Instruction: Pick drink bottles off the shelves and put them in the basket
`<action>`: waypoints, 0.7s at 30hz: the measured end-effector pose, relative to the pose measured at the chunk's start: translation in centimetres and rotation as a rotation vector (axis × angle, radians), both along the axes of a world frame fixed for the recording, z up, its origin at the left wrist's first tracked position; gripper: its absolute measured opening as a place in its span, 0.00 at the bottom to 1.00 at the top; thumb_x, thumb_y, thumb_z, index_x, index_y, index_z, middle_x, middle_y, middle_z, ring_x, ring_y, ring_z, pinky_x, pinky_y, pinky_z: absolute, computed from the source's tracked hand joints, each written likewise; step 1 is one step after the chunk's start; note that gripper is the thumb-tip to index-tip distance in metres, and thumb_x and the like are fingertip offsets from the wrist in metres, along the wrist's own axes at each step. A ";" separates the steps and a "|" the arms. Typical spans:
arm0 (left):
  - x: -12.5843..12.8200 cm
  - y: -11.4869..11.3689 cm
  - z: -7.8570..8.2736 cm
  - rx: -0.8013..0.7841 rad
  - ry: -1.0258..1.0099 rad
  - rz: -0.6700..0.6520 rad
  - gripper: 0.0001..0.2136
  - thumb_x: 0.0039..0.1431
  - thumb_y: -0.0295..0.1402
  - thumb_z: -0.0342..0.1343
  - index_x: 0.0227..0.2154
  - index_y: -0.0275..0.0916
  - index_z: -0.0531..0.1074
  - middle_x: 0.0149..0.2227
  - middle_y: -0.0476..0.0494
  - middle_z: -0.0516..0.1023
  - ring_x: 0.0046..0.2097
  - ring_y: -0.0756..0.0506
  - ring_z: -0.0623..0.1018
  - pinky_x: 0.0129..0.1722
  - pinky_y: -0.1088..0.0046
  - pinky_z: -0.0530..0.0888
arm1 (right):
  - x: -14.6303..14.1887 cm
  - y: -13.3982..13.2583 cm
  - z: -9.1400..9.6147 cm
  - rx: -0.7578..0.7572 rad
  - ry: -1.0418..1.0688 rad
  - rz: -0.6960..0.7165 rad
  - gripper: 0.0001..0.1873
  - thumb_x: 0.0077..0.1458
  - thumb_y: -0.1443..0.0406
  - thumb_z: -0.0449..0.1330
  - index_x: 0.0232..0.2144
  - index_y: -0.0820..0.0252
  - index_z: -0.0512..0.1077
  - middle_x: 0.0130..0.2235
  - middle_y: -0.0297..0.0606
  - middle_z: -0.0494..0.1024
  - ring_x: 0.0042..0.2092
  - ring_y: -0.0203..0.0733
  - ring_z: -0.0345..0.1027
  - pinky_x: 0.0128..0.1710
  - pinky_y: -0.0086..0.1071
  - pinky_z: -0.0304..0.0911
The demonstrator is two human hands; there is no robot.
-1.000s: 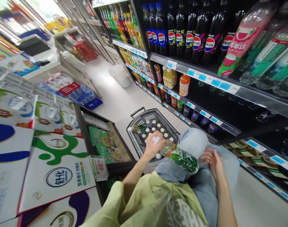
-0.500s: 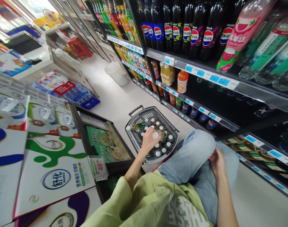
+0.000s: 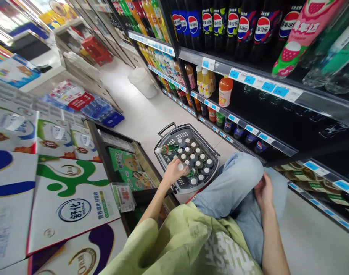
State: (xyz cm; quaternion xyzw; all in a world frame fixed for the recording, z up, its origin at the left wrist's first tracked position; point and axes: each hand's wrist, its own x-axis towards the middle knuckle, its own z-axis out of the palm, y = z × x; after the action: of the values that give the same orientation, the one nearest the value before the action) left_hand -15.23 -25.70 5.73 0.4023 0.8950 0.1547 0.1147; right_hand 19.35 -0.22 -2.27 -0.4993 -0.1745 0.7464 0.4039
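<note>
My left hand (image 3: 175, 170) is closed around the neck of a green bottle (image 3: 191, 172) with a white cap, over the near left part of a grey shopping basket (image 3: 159, 158). Rows of white-capped bottles (image 3: 193, 157) stand upright in the basket. Another green bottle (image 3: 169, 148) lies tilted across its left side, cap toward the rim. Against my bent knee in blue jeans (image 3: 234, 179) rests my right hand (image 3: 264, 191), its fingers mostly hidden by the leg.
Shelves on the right hold cola bottles (image 3: 240, 28), a pink bottle (image 3: 297, 42) and an orange drink (image 3: 225, 91). At left are stacked milk cartons (image 3: 74, 191) beside a dark-framed display (image 3: 128, 164). Packs of bottled water (image 3: 82, 101) and a white bin (image 3: 142, 82) lie further off.
My left hand has moved slightly left and toward me with the bottle, uncovering more bottle caps in the basket. The view has shifted a little; my right hand stays at the knee.
</note>
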 end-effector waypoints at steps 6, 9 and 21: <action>-1.8 -2.5 -1.9 -0.178 0.078 -0.021 0.12 0.64 0.43 0.63 0.37 0.40 0.71 0.43 0.40 0.75 0.42 0.40 0.80 0.45 0.66 0.76 | -0.3 -0.1 0.7 -0.019 0.020 -0.017 0.08 0.53 0.60 0.67 0.29 0.56 0.73 0.27 0.31 0.77 0.26 0.37 0.66 0.24 0.29 0.62; -1.6 -3.5 -3.7 -0.284 0.048 -0.032 0.11 0.66 0.42 0.62 0.40 0.38 0.72 0.45 0.39 0.76 0.43 0.39 0.81 0.46 0.66 0.76 | -0.1 -0.3 1.2 -0.002 0.027 -0.006 0.11 0.51 0.59 0.68 0.29 0.57 0.72 0.26 0.30 0.74 0.24 0.35 0.63 0.22 0.27 0.60; -0.6 -4.3 -7.9 -0.432 0.006 -0.055 0.13 0.66 0.42 0.58 0.44 0.37 0.69 0.48 0.35 0.76 0.47 0.39 0.81 0.48 0.66 0.76 | 0.2 -0.6 2.0 0.107 -0.040 0.143 0.21 0.44 0.52 0.74 0.31 0.54 0.70 0.22 0.26 0.70 0.21 0.34 0.62 0.20 0.28 0.57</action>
State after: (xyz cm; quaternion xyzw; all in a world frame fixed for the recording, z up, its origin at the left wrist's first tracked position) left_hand -15.86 -30.02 -2.20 0.3931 0.8964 -0.0450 0.1997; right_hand 19.51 -0.84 -0.26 -0.4782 -0.2576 0.7527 0.3720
